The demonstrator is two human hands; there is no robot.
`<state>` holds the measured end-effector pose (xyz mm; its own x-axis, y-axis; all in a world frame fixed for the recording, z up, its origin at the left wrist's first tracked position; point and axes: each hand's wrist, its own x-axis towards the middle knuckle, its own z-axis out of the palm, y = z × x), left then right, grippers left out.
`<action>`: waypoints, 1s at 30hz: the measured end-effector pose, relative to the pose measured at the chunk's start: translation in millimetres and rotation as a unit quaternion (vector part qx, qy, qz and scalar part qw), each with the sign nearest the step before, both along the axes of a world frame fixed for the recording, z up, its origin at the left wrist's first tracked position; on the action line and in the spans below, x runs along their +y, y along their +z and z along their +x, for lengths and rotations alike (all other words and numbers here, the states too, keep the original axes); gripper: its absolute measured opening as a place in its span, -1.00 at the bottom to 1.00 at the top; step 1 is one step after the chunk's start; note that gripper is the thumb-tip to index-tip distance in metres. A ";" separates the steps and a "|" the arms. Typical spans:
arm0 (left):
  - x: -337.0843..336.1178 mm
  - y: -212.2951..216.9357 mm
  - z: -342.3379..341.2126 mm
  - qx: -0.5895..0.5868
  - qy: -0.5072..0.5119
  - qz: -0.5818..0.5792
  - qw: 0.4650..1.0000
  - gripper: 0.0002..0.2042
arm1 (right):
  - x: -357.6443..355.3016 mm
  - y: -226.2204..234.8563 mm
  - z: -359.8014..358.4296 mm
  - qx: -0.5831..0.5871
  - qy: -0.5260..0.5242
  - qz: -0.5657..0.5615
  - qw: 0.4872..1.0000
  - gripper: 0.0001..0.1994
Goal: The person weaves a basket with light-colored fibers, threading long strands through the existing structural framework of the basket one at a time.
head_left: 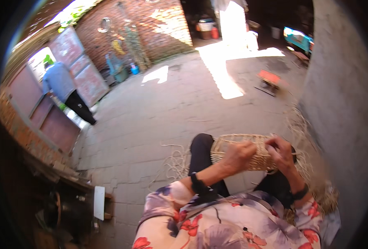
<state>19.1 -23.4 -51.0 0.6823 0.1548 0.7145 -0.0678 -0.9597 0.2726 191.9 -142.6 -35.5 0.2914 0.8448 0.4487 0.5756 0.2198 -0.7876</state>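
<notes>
A pale woven basket (223, 140) with open lattice sides rests across my knees. My left hand (240, 157) is closed in front of its near side, fingers curled; whatever they hold is hidden. At the basket's right end, my right hand (280, 151) has its fingers bent and pressed together against the weave. What it grips is too small to make out. Loose pale weaving strands (176, 164) trail onto the floor left of my knee, and more strands (299, 124) lie to the right by the wall.
A grey wall (337, 95) rises close on my right. A low red stool (269, 77) stands ahead on the paved floor (146, 120). Far left, a person (61, 85) in a blue top is at an open metal door (78, 62). A blue bucket (134, 69) sits by the brick wall.
</notes>
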 end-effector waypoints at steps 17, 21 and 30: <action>14.7 9.9 -41.1 0.039 0.010 -0.442 0.896 -0.83 | -12.2 6.5 -22.4 -0.010 0.025 0.017 1.000 -0.92; 21.1 11.8 -34.4 0.069 0.047 -0.389 0.917 -0.82 | -13.7 3.1 -13.7 -0.058 0.017 -0.019 0.998 -0.92; 5.2 14.4 -20.3 0.041 0.074 -0.110 0.990 -0.94 | -13.6 -10.7 -15.0 -0.237 -0.057 0.061 0.968 -0.88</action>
<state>-1.2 -18.3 -36.6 0.6944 0.4034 0.5959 0.1008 -0.8745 0.4744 176.9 -156.2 -46.1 0.1171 0.7514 0.6494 0.8917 0.2083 -0.4018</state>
